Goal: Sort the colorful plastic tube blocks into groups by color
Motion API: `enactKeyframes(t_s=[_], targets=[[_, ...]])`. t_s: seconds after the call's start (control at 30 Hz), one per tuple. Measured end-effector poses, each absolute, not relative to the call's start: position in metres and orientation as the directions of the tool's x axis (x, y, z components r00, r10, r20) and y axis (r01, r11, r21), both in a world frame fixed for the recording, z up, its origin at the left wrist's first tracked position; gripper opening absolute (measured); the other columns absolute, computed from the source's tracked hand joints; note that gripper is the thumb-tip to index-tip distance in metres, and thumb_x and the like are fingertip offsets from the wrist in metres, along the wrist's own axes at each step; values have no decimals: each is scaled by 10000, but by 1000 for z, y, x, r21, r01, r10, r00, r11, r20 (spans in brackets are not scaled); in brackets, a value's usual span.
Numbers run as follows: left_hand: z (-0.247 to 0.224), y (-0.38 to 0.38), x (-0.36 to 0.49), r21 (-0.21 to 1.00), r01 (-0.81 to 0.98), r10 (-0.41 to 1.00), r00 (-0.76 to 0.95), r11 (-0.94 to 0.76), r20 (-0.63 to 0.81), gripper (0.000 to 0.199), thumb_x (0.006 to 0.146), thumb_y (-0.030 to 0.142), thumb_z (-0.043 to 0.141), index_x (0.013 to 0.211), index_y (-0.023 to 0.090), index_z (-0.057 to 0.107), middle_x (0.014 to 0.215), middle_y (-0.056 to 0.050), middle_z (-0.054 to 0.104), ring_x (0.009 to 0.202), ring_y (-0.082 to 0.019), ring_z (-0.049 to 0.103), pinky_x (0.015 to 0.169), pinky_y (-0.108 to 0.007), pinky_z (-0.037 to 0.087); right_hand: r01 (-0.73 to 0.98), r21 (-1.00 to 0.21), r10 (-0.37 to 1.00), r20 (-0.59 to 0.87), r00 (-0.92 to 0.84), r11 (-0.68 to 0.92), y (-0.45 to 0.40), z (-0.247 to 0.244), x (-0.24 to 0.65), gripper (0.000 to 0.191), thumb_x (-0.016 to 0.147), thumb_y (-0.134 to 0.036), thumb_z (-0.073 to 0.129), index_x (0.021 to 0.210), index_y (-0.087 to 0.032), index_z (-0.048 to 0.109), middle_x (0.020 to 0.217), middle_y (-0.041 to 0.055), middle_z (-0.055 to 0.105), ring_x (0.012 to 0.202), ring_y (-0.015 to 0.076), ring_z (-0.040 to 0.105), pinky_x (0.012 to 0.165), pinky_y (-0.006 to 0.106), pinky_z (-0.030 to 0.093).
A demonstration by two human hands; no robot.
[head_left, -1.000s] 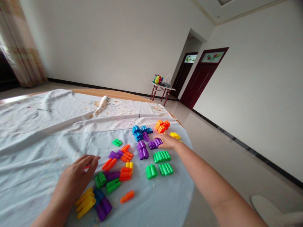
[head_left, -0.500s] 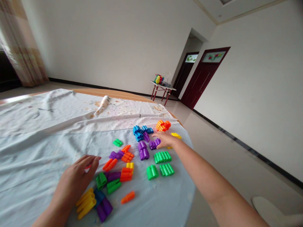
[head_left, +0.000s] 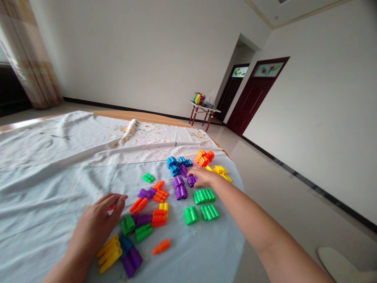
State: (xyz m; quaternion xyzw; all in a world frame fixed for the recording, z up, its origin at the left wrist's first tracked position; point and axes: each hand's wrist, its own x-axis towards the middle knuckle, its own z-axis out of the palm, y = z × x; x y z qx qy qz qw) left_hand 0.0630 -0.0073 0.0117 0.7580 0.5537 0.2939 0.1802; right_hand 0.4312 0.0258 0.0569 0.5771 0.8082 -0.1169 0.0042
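Bullet-shaped plastic toy pieces in several colours lie joined in small blocks on the cloth. My right hand (head_left: 202, 176) reaches to the far right group, its fingers and thumb around a purple block (head_left: 192, 181). Beside it are more purple blocks (head_left: 180, 188), blue blocks (head_left: 174, 166) and an orange cluster (head_left: 204, 157). My left hand (head_left: 98, 220) hovers low at the left, thumb and fingers apart. An orange piece (head_left: 111, 207) shows in the gap between them, apparently under the hand. Close to that hand are a green block (head_left: 128, 225) and a yellow block (head_left: 109, 251).
Green blocks (head_left: 204, 196) and yellow blocks (head_left: 220, 170) lie near the table's right edge. A loose orange piece (head_left: 161, 247) is nearer me. The wrinkled cloth (head_left: 73, 169) covers the table. A small side table (head_left: 203, 106) stands beyond, and a white seat (head_left: 335, 259) is at lower right.
My right hand has moved slightly down onto the purple block, covering more of it and uncovering yellow blocks behind. The view has shifted slightly; my left hand stays in place.
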Motion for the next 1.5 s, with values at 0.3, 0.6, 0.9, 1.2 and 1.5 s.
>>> enactKeyframes(t_s=[0.3, 0.6, 0.9, 1.2, 1.5], targets=[[18, -11, 65, 612, 722, 945, 209, -323, 253, 413, 834, 534, 386, 892, 219, 647, 950, -16, 669, 763, -142, 615, 706, -220, 433, 958, -189, 960, -141, -243, 215, 28, 74, 421, 559, 649, -341, 741, 1160, -206, 557, 1189, 81, 574, 1111, 241, 526, 923, 339, 414], [15, -8, 64, 574, 728, 915, 192, -376, 356, 395, 820, 530, 406, 839, 235, 668, 882, -5, 683, 697, -125, 620, 647, -205, 449, 985, -112, 991, -57, 125, -131, 64, 59, 390, 474, 633, -373, 725, 1042, -194, 564, 1071, 95, 651, 1025, 265, 596, 816, 336, 445], [18, -13, 66, 566, 727, 907, 193, -389, 375, 384, 835, 504, 400, 828, 229, 667, 878, -14, 684, 609, -109, 597, 594, -203, 452, 975, -63, 975, -80, 209, -214, 73, 54, 383, 557, 596, -320, 737, 1110, -200, 559, 1106, 97, 654, 1050, 259, 595, 829, 341, 444], [15, -11, 67, 545, 723, 889, 218, -425, 403, 379, 839, 502, 401, 832, 232, 668, 877, -21, 683, 673, -125, 614, 624, -210, 455, 977, -83, 980, -30, 195, -197, 62, 66, 382, 203, 678, -287, 666, 879, -258, 681, 1011, 41, 695, 1008, 250, 610, 848, 356, 431], [12, -9, 65, 538, 726, 888, 232, -429, 396, 377, 836, 495, 400, 849, 231, 669, 882, -16, 684, 672, -122, 612, 645, -211, 458, 987, -147, 996, 52, 70, -62, 53, 68, 399, 180, 725, -248, 660, 904, -237, 670, 925, 9, 695, 911, 163, 621, 781, 243, 444]])
